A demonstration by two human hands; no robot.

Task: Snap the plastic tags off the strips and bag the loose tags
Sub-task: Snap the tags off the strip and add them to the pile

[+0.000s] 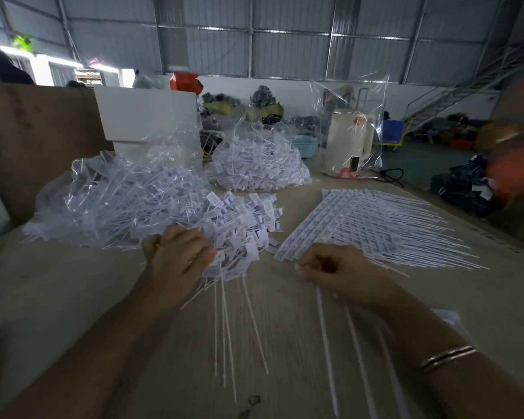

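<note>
My left hand (176, 255) grips a bunch of loose white tags (224, 267) by their heads, their thin tails pointing toward me over the table. My right hand (330, 272) pinches a few white tags (324, 322) whose tails run down past my wrist. A stack of unbroken tag strips (375, 225) lies flat just beyond my right hand. A heap of loose tags (248, 216) sits behind my left hand, beside a clear bag of tags (118, 195). A second filled clear bag (257, 164) stands farther back.
The wooden table (73, 282) carries a white box (147, 113), a cream kettle (347, 146) inside an upright clear bag, and a brown cardboard sheet (28, 140) at the left. An orange-sleeved person (515, 152) blurs at the right edge.
</note>
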